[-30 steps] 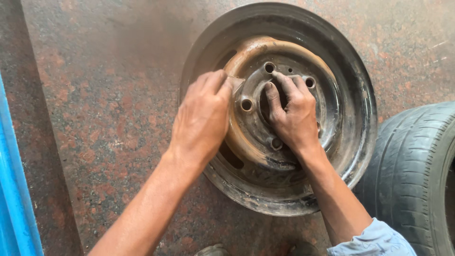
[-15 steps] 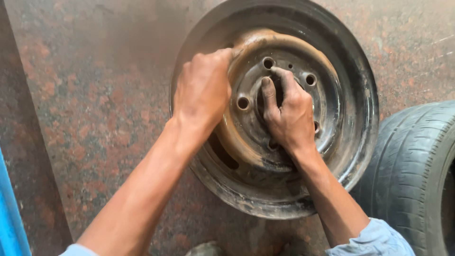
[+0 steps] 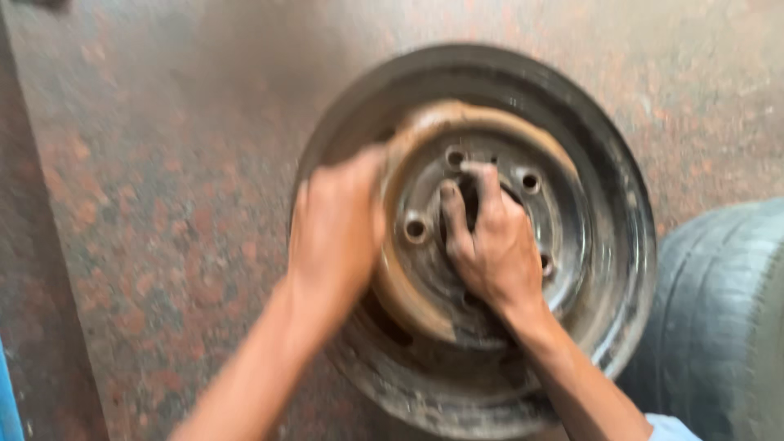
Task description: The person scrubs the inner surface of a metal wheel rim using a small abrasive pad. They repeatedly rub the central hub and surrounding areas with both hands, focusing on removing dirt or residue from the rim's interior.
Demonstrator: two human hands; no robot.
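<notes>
A bare steel wheel rim (image 3: 608, 245) is laid flat on the speckled stone floor (image 3: 163, 204). Its rusty raised hub dish (image 3: 425, 294) is gripped at the left edge by the left hand (image 3: 335, 233), fingers curled over the lip. The right hand (image 3: 494, 249) is hooked into the rim's centre bore, fingers bent inside. A worn tyre (image 3: 723, 318) is seen just right of the rim, a blue strip (image 3: 8, 404) far left.
</notes>
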